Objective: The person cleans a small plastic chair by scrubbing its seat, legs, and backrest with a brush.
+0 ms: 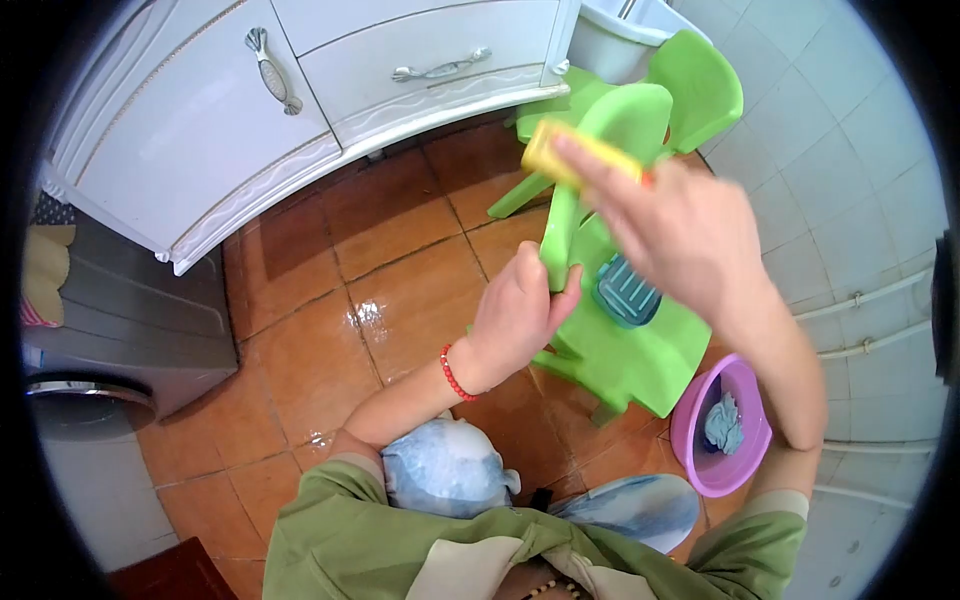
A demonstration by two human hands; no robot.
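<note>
Left hand is clamped on a bright green molded plastic chair, right hand's gripping a blurry yellow rectangular block, teal ribbed dish sitting between them.

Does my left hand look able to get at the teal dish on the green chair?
Probably yes: the teal dish looks close by, but the left hand grips the green chair and would need freeing first.
</note>
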